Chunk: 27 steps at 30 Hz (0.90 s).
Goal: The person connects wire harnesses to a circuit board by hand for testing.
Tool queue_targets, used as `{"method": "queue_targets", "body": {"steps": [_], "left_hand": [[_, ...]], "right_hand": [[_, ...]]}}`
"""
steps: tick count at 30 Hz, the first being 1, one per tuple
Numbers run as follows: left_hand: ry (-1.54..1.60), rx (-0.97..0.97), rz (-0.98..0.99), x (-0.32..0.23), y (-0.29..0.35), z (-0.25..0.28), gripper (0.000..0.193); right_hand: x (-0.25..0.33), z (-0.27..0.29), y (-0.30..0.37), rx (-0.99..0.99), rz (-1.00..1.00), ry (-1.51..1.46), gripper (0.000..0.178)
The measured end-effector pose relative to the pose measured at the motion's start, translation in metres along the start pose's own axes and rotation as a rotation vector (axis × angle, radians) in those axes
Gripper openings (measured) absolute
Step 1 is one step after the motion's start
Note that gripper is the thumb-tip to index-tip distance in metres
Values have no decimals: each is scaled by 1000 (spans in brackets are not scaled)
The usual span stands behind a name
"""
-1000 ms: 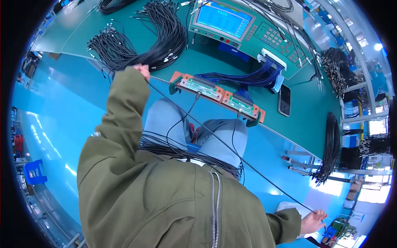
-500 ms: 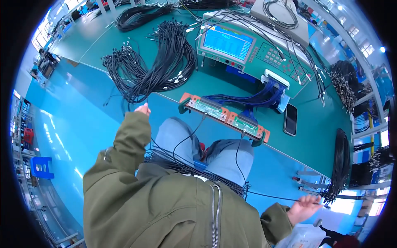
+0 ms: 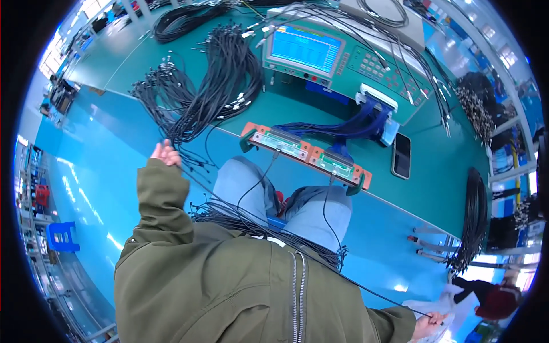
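Observation:
My left hand (image 3: 166, 154) is closed at the table's near left edge, beside the hanging ends of a big black cable bundle (image 3: 223, 80). Far out at the lower right, my right hand (image 3: 430, 327) pinches the end of a thin black cable (image 3: 377, 295). That cable stretches diagonally over my lap, apparently up to my left hand; its left end is hard to make out. Across my thighs lies a pile of black cables (image 3: 229, 216). Two of them are plugged into the left green connector board (image 3: 280, 144) and the right green connector board (image 3: 334, 166) at the table edge.
Behind the boards stands a tester (image 3: 306, 51) with a lit screen, joined to them by blue wires (image 3: 337, 130). A phone (image 3: 402, 155) and a hanging cable bundle (image 3: 473, 214) are to the right. A blue stool (image 3: 63, 236) stands at left; another person (image 3: 497, 301) is at lower right.
My left hand has moved left, away from the bundle. My right hand has gone lower, drawing the cable into a longer diagonal across my lap. The view has shifted slightly.

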State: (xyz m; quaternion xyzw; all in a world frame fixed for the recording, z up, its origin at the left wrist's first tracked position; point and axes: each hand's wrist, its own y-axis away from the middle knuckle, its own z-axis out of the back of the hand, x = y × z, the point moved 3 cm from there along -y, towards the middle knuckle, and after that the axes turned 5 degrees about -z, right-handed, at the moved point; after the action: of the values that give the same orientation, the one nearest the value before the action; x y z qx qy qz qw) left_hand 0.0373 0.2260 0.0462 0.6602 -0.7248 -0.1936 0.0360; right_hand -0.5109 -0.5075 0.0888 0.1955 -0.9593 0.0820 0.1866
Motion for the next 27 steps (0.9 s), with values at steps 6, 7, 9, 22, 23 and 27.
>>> {"method": "queue_targets", "body": {"steps": [6,7,9,22,23,27], "left_hand": [[-20,-15,-210,-79,-20,61,24],[-161,-43,-259,-79,-17,55,24],[-424,-97,-320,-65,-20,43,24],[-1673,427,-355,200,-11,-31,22],[-1674,432,-353,211,-14,-27,22],[-1267,324,-151,235,-25,-19,21]], "right_hand": [[-51,-24,28,-556,151,446,27],[-79,-35,22,-587,149,489,28],[-133,-83,23,-494,66,635,29],[-512,-165,104,421,-743,981,22],[-518,-164,106,365,-793,925,22],[-524,-155,120,214,-867,833,22]]}}
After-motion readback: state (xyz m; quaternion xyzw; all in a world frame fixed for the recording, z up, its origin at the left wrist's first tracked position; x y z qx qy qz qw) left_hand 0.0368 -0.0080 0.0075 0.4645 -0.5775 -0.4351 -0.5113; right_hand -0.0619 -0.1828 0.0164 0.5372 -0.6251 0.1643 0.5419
